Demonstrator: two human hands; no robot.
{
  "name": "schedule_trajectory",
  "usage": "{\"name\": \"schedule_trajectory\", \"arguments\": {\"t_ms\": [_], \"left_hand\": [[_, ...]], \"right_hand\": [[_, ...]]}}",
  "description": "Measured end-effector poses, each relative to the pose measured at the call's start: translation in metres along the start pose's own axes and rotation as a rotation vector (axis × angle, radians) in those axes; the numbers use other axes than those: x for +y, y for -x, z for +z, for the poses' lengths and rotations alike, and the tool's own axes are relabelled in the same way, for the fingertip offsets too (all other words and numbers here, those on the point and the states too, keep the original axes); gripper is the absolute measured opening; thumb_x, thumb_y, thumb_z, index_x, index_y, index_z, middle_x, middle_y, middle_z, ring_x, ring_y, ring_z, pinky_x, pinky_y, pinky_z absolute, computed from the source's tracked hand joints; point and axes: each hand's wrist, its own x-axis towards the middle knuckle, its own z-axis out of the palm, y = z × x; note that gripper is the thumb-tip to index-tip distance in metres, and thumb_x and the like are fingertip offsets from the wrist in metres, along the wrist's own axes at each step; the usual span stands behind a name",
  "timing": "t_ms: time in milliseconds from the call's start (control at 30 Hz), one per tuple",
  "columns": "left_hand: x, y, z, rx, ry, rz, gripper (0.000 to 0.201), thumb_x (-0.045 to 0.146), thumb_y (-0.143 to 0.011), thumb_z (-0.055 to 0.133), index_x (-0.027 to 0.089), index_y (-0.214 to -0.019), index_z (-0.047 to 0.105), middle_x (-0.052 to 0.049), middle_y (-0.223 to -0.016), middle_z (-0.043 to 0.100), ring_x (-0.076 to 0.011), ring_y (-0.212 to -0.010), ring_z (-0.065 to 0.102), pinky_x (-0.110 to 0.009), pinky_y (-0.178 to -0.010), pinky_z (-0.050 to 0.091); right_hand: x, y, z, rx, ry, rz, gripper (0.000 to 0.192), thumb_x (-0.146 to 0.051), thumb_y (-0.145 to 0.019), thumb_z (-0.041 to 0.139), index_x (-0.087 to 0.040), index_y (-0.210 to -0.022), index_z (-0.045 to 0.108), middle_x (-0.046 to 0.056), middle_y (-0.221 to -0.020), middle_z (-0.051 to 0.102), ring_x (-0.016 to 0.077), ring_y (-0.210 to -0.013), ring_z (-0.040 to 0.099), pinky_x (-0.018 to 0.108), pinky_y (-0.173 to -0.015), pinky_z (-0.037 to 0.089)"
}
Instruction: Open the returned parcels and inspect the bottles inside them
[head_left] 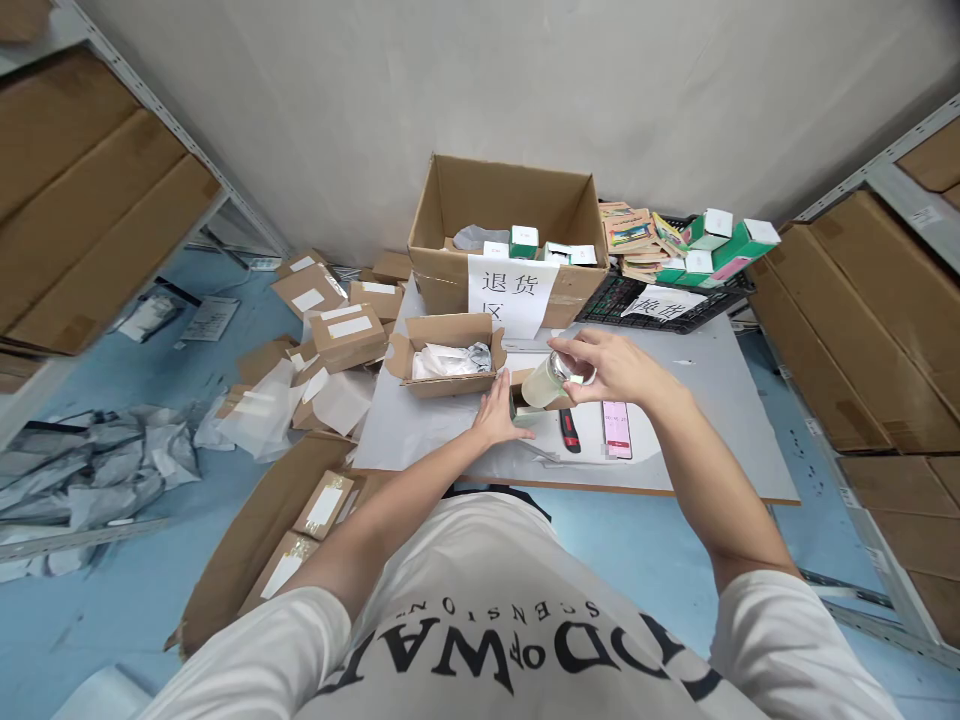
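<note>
Over the middle of the desk [705,425], the right hand [619,368] pinches a tilted jar [541,385] by its silver lid! Just beside it, the left hand [495,412] reaches by the near corner of an open carton [450,386], thumb out from the fingers, its grip impossible to tell, while a red-and-black knife [570,430] lies near a lit phone [616,425].
</note>
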Motion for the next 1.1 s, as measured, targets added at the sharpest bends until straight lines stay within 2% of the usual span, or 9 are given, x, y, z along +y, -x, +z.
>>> {"name": "schedule_trajectory", "arguments": {"t_ms": [133, 200, 333, 433, 600, 700, 800, 967, 1100], "left_hand": [[0.033, 0.018, -0.019, 0.193, 0.083, 0.177, 0.123, 0.052, -0.055, 0.081, 0.017, -0.149, 0.011, -0.02, -0.153, 0.019, -0.0349, -0.142, 0.019, -0.052, -0.112, 0.024], [0.051, 0.019, -0.033, 0.212, 0.164, 0.244, 0.11, 0.051, -0.056, 0.081, 0.019, -0.145, 0.025, -0.017, -0.147, 0.036, -0.0324, -0.135, 0.035, -0.047, -0.109, 0.033], [0.072, 0.016, -0.051, 0.151, 0.393, 0.139, 0.085, 0.048, -0.053, 0.083, 0.021, -0.126, 0.049, -0.011, -0.118, 0.062, -0.0278, -0.104, 0.061, -0.042, -0.091, 0.048], [0.073, 0.022, -0.052, -0.003, 0.747, 0.05, 0.075, 0.047, -0.051, 0.083, 0.016, -0.114, 0.056, -0.01, -0.106, 0.067, -0.0258, -0.092, 0.065, -0.038, -0.082, 0.051], [0.066, 0.036, -0.051, -0.458, 1.378, -0.101, 0.069, 0.054, -0.057, 0.075, 0.011, -0.109, 0.059, -0.016, -0.097, 0.07, -0.0294, -0.082, 0.068, -0.04, -0.073, 0.052], [0.064, 0.041, -0.051, -0.607, 1.529, -0.162, 0.072, 0.052, -0.058, 0.071, 0.01, -0.115, 0.056, -0.018, -0.099, 0.07, -0.0308, -0.085, 0.068, -0.042, -0.077, 0.05], [0.065, 0.043, -0.051, -0.671, 1.554, -0.235, 0.077, 0.051, -0.058, 0.065, 0.01, -0.122, 0.054, -0.019, -0.107, 0.068, -0.0336, -0.096, 0.066, -0.046, -0.087, 0.046], [0.066, 0.041, -0.049, -0.607, 1.477, -0.299, 0.08, 0.057, -0.061, 0.058, 0.008, -0.125, 0.053, -0.021, -0.121, 0.061, -0.0384, -0.115, 0.056, -0.051, -0.096, 0.041], [0.059, 0.041, -0.047, -0.337, 1.263, -0.228, 0.081, 0.062, -0.062, 0.066, 0.013, -0.125, 0.052, -0.019, -0.13, 0.055, -0.0364, -0.12, 0.052, -0.045, -0.095, 0.044]], "right_hand": [[-0.001, -0.007, -0.008, 0.039, -0.033, -0.023, 0.052, -0.032, -0.072, 0.06, -0.017, -0.122, 0.06, 0.004, -0.076, 0.057, 0.0148, -0.065, 0.049, 0.027, -0.062, 0.038], [0.0, -0.012, -0.015, 0.064, -0.085, -0.014, 0.053, -0.031, -0.071, 0.06, -0.016, -0.122, 0.061, 0.003, -0.075, 0.057, 0.0138, -0.064, 0.048, 0.027, -0.063, 0.038], [0.01, -0.022, -0.016, 0.089, -0.308, 0.129, 0.054, -0.037, -0.076, 0.061, -0.018, -0.126, 0.058, 0.001, -0.073, 0.059, 0.0113, -0.059, 0.047, 0.026, -0.059, 0.04], [0.022, -0.023, 0.004, 0.097, -0.642, 0.286, 0.061, -0.055, -0.081, 0.054, -0.02, -0.13, 0.054, 0.006, -0.089, 0.064, 0.0133, -0.064, 0.05, 0.026, -0.055, 0.044], [0.015, -0.009, 0.062, 0.158, -1.395, 0.355, 0.066, -0.073, -0.082, 0.037, -0.031, -0.131, 0.05, 0.006, -0.123, 0.059, 0.0206, -0.093, 0.058, 0.035, -0.072, 0.052], [-0.001, -0.002, 0.088, 0.209, -1.629, 0.397, 0.06, -0.063, -0.082, 0.048, -0.034, -0.134, 0.043, 0.004, -0.122, 0.06, 0.0222, -0.093, 0.061, 0.036, -0.069, 0.053], [-0.009, 0.001, 0.102, 0.277, -1.685, 0.442, 0.06, -0.055, -0.079, 0.057, -0.031, -0.132, 0.042, 0.006, -0.119, 0.062, 0.022, -0.088, 0.063, 0.033, -0.062, 0.053], [-0.004, 0.004, 0.108, 0.388, -1.599, 0.518, 0.055, -0.054, -0.077, 0.06, -0.03, -0.124, 0.047, 0.004, -0.115, 0.063, 0.02, -0.085, 0.063, 0.032, -0.064, 0.053], [0.004, 0.007, 0.102, 0.417, -1.557, 0.531, 0.055, -0.052, -0.075, 0.062, -0.031, -0.124, 0.048, 0.004, -0.12, 0.06, 0.0195, -0.088, 0.063, 0.032, -0.066, 0.053]]}}
